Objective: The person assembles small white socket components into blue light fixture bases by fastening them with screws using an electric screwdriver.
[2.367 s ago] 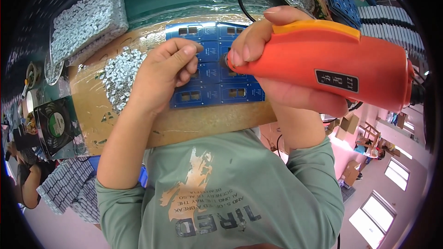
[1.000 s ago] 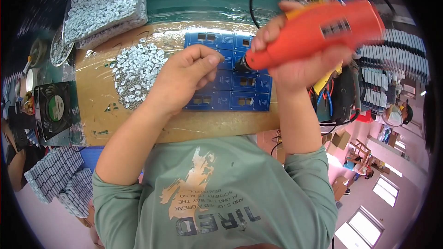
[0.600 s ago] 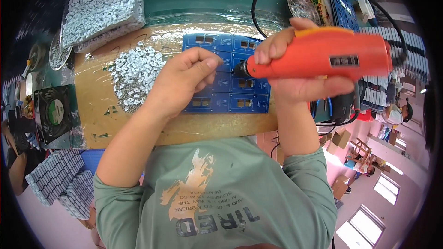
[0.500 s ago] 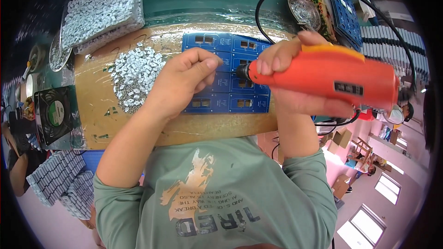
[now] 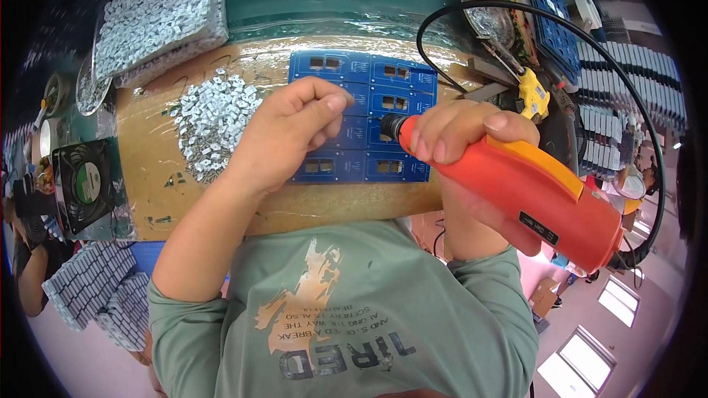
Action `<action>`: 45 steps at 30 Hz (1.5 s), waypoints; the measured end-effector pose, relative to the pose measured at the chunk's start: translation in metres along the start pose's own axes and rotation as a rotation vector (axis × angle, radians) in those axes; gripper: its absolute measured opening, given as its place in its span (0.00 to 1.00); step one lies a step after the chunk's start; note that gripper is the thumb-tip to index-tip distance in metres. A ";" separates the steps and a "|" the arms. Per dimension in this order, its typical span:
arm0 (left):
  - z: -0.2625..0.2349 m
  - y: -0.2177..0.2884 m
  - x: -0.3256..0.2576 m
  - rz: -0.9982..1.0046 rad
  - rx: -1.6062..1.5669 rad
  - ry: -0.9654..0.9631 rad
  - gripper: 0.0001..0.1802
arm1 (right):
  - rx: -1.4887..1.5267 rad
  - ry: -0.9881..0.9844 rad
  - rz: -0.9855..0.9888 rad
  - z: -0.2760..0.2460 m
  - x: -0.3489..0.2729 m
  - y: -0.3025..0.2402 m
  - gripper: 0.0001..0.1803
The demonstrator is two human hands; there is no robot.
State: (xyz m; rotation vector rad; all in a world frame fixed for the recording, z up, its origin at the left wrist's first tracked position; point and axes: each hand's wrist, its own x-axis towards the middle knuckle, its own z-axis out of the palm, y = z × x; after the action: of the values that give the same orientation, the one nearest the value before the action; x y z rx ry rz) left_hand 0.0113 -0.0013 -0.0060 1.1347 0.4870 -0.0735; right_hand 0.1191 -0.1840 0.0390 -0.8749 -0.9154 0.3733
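Right hand point(image 5: 472, 155), fingers wrapped in a firm grip around the smooth orange body of the electric screwdriver point(image 5: 531, 195), holds its dark tip low over the blue circuit panel point(image 5: 365, 114). Left hand point(image 5: 284, 140) rests on the panel's left part, fingertips pinched together; whether they hold anything cannot be told. The panel lies flat on the tan, film-covered desk point(image 5: 147, 184), with a loose heap of small metal parts point(image 5: 214, 118) just beside its left edge.

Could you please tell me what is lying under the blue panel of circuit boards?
The blue panel lies on a brown board wrapped in clear film. The left hand and the orange screwdriver in the right hand cover its middle.
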 end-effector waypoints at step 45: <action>0.004 -0.001 -0.003 0.009 0.088 0.005 0.10 | 0.239 -0.262 0.054 -0.035 0.027 0.014 0.70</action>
State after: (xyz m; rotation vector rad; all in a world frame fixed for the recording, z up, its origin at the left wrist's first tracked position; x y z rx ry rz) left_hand 0.0097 -0.0056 -0.0047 1.2230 0.4868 -0.0854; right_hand 0.1641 -0.1756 0.0320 -0.6406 -1.0636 0.6416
